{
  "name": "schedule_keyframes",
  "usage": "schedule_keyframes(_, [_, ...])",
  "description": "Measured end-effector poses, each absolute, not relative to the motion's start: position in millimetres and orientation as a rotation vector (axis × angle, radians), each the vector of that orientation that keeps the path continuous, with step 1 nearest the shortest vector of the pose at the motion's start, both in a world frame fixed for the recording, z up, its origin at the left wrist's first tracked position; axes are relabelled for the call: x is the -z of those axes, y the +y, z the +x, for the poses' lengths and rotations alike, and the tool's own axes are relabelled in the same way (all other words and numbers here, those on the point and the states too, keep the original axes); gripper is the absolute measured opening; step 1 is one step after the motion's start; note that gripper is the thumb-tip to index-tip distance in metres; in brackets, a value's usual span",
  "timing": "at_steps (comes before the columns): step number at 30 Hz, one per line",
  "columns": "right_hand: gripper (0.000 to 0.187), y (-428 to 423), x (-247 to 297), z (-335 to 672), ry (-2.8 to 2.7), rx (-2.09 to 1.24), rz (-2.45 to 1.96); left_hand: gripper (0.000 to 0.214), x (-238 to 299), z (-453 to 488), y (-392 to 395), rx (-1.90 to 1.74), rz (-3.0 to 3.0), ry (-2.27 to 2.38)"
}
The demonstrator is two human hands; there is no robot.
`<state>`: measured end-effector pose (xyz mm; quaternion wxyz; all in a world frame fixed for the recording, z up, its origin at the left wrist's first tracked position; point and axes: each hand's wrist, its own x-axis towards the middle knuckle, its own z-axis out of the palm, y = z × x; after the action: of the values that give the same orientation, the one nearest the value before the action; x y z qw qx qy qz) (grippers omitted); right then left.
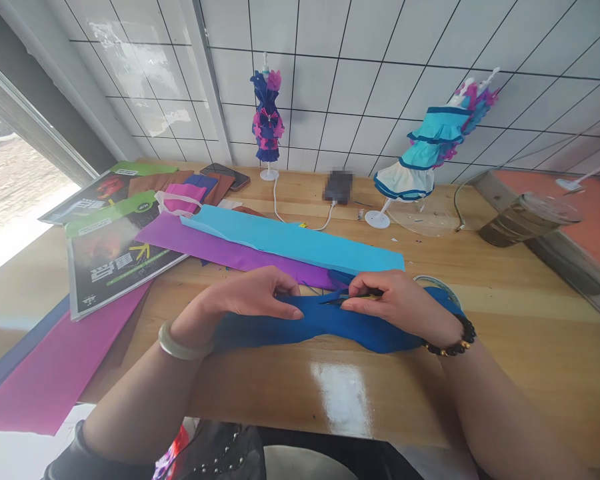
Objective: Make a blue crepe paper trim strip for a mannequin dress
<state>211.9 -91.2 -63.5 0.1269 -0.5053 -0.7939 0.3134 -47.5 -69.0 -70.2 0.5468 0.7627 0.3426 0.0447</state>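
Observation:
A long dark blue sheet [310,323], fabric or crepe paper, lies across the tabletop in front of me. My left hand [253,293] grips its upper edge, thumb on top and fingers curled behind. My right hand [397,300] is closed around small scissors [334,301]; their dark pointed blades lie at the blue sheet's upper edge, while the handles are mostly hidden by my fingers. Just beyond both hands lie a light blue sheet [300,240] and, partly under it, a purple sheet [230,253]. A roll of tape [437,283] is partly covered near my right wrist.
Magazines [115,257] and a pink sheet [75,360] lie at the left. Two small dress forms, one in a navy dress [268,123], one in a turquoise dress [433,143], stand along the tiled wall. A lidded cup [525,220] stands right; a cable [325,223] crosses the back.

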Motion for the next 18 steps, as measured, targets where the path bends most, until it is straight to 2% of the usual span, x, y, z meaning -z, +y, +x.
schedule_keyframes(18, [0.035,-92.6,62.5,208.6,-2.373,-0.871,-1.435,0.025,69.9,-43.0,-69.5,-0.152,1.829,0.818])
